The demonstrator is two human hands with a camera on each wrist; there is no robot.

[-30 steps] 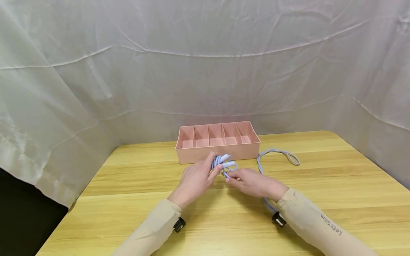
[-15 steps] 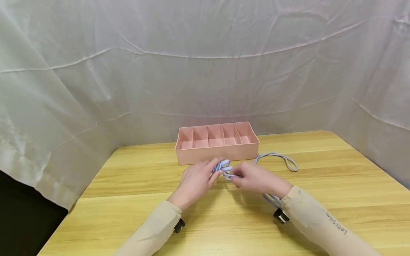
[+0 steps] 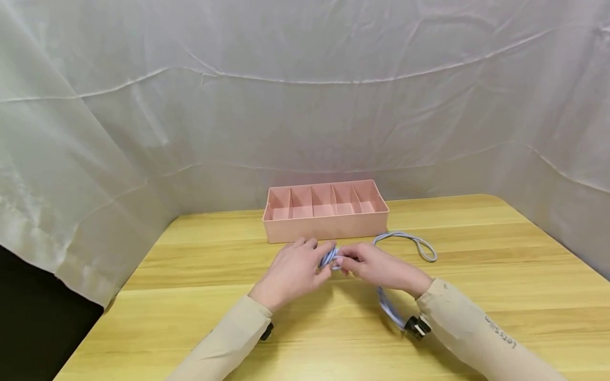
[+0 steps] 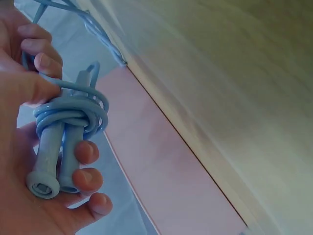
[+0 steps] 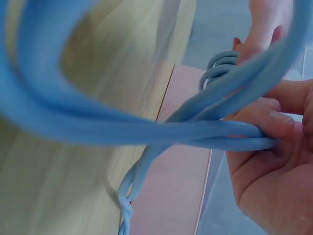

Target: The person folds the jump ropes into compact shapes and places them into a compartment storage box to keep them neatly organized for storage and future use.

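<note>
Both hands have dropped lower and drawn closer together since a second ago, and the loose loop of rope has slid nearer to the pink box. The wooden table (image 3: 476,296) carries everything, with a white cloth backdrop (image 3: 305,106) hung behind it. The pink box (image 3: 326,216), split into five compartments, stands at the table's far edge. Just in front of that box, the left hand (image 3: 293,270) curls its fingers around the two handles (image 4: 54,156) of the blue skipping rope (image 3: 404,241), which lie side by side with several turns of rope wound around them. The right hand (image 3: 376,267), right of the left hand and touching the bundle, pinches strands of the rope between thumb and fingers. The rope's slack runs from the bundle in a loop lying on the table to the right of the box's front corner.
</note>
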